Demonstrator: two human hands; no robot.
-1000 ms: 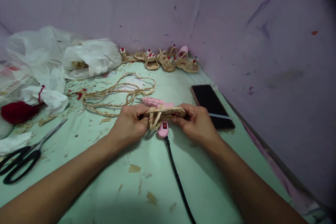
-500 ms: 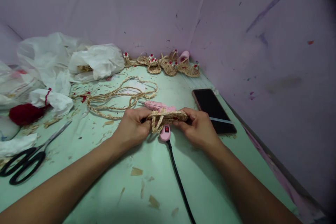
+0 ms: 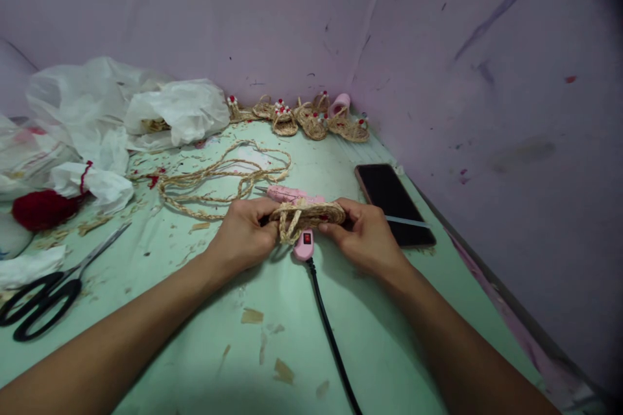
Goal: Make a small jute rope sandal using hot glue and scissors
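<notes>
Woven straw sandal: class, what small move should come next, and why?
Perhaps shift the woven straw sandal sideways: the left hand and right hand grip its ends, and it hides the middle of the pink glue gun, whose switch shows red.

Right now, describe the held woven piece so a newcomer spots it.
On the pale green table, find the pink corded tool. Crossing its middle in view, a braided straw piece is gripped by the left hand at one end and the right hand at the other. Unlike the beaded woven pieces along the purple wall, it alone is held.
</notes>
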